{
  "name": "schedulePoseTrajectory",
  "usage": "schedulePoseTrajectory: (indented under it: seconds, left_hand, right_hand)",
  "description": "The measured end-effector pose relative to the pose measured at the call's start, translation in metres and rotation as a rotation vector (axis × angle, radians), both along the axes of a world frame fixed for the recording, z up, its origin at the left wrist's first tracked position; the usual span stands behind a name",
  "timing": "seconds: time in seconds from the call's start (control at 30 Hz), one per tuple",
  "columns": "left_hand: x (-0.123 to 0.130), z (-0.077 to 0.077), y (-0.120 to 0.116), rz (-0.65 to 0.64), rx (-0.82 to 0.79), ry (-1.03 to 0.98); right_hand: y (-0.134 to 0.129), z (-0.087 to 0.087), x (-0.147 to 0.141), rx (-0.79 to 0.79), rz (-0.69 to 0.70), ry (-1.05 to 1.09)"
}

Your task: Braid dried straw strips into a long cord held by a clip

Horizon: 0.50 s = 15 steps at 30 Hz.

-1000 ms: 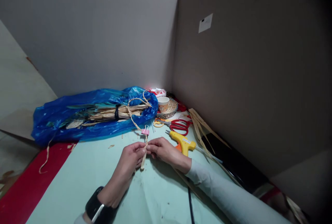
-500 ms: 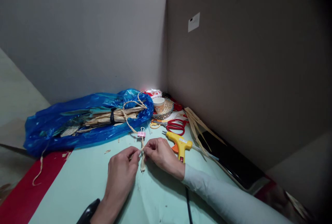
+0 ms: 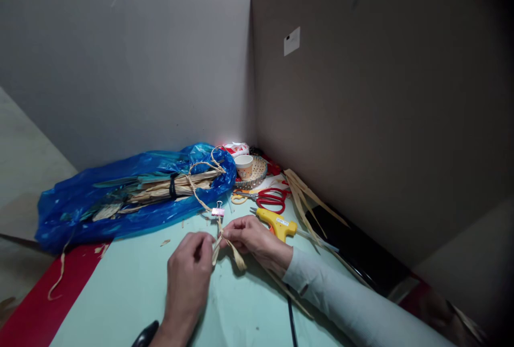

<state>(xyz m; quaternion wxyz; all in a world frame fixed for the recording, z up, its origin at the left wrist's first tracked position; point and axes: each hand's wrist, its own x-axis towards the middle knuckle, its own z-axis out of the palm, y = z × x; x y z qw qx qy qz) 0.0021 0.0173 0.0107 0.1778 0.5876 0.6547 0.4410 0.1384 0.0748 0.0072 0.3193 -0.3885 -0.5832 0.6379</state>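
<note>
Several pale dry strips (image 3: 238, 259) hang below a pink binder clip (image 3: 218, 211), which sits on the end of a twisted cord (image 3: 195, 189). My right hand (image 3: 252, 237) pinches the strips just under the clip, from the right. On their left side, my left hand (image 3: 189, 269) is closed, thumb and index finger pressed together at the left strip. A long strip end passes under my right wrist. Close beyond the right hand lies a yellow glue gun (image 3: 277, 223).
A blue plastic bag (image 3: 120, 175) holding bundled husks lies at the back left. Red-handled scissors (image 3: 271, 200), a paper cup (image 3: 243, 166) and a woven basket (image 3: 261, 171) are at the back. Loose strips (image 3: 299, 197) and a black object (image 3: 353, 250) lie to the right.
The strips have spread apart below the clip, with one end now curving right. A long strip has appeared under my right wrist. The view has tilted slightly upward.
</note>
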Motion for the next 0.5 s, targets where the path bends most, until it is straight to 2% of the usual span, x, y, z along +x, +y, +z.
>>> schedulePoseTrajectory:
  seconds: [0.03, 0.07, 0.17, 0.3, 0.5]
  left_hand:
    - [-0.003, 0.001, 0.005, -0.026, -0.063, -0.165]
    - [-0.005, 0.001, 0.01, -0.122, -0.174, -0.352]
    - [-0.007, -0.003, 0.021, -0.287, -0.355, -0.509]
    - [-0.008, -0.007, 0.024, -0.305, -0.394, -0.536]
    - [-0.01, -0.009, 0.023, -0.214, -0.348, -0.464]
  right_hand:
    - [0.0, 0.0, 0.0, -0.001, 0.0, -0.007]
    - [0.0, 0.0, -0.001, 0.005, 0.004, -0.019]
    - [-0.001, -0.001, -0.001, 0.065, 0.011, -0.089]
    - [-0.003, 0.004, 0.003, 0.26, 0.03, -0.258]
    - [-0.011, 0.012, 0.009, 0.605, -0.01, -0.624]
